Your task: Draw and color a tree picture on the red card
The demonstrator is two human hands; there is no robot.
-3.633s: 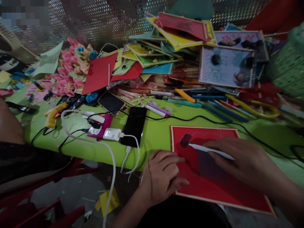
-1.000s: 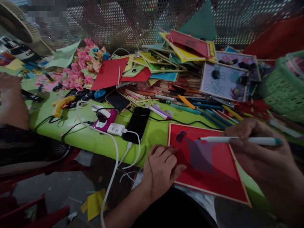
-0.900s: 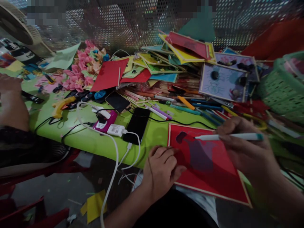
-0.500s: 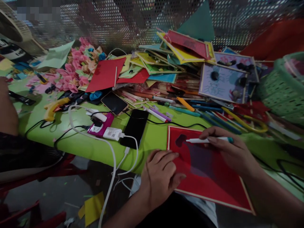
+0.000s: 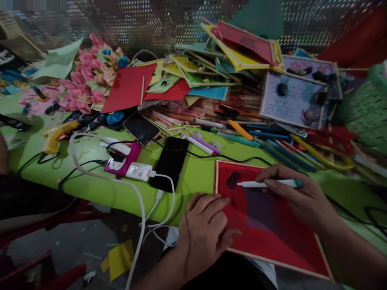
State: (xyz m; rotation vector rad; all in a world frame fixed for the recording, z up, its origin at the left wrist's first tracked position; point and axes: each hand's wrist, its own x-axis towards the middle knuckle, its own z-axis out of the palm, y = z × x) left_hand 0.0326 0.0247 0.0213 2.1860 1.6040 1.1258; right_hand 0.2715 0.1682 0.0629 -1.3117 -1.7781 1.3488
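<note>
A red card with a pale border lies at the near edge of the green table. My left hand rests on the card's near left corner, fingers curled loosely and pressing it down. My right hand grips a white marker with a teal end, its tip touching a dark shape painted near the card's top left. A purple patch spreads below that shape.
A black phone on a white cable, a pink charger block and a second phone lie left of the card. Behind are loose pens, stacked framed cards, pink paper flowers, a yellow glue gun and a green basket.
My right hand dropped from mid-air to the card and brought the marker tip onto the dark shape. My left hand stayed on the corner. The view shifted slightly.
</note>
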